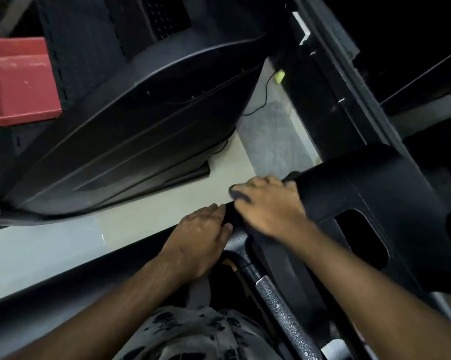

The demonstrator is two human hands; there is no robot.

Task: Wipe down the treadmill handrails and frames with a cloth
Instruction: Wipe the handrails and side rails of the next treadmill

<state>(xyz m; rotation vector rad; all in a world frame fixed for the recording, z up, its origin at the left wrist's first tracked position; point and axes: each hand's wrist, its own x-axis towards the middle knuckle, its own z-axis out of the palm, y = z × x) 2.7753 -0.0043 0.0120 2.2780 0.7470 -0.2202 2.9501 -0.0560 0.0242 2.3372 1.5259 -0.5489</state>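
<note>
Wiping under way at centre frame. Right hand (268, 206) sits over the upper end of the handrail (241, 252), where the rail meets the black console frame (375, 203). Its fingers are curled round what reads as a dark cloth (238, 194), bunched at the fingertips. The hand is motion-blurred, so finer detail of the clasp cannot be told. Left hand (203, 235) lies just to the left, almost touching the right. Its fingers are straight and laid against the dark bend of the rail, grasping nothing that shows.

Handrail runs from centre down to lower right. Its textured silver grip (284, 315) is in the lower right of the frame, apart from the cloth.

Progress (judgement): the cloth is on the upper bend only. Light is dim and no streaks or sheen mark which surfaces are finished. The silver grip, the console frame at right and the uprights at upper right look like work left. Estimate: early to midway.

Also present: black cover of a neighbouring machine (141, 126) at upper left, red bin (19, 79) at far upper left, pale floor (167, 198) between the machines.
</note>
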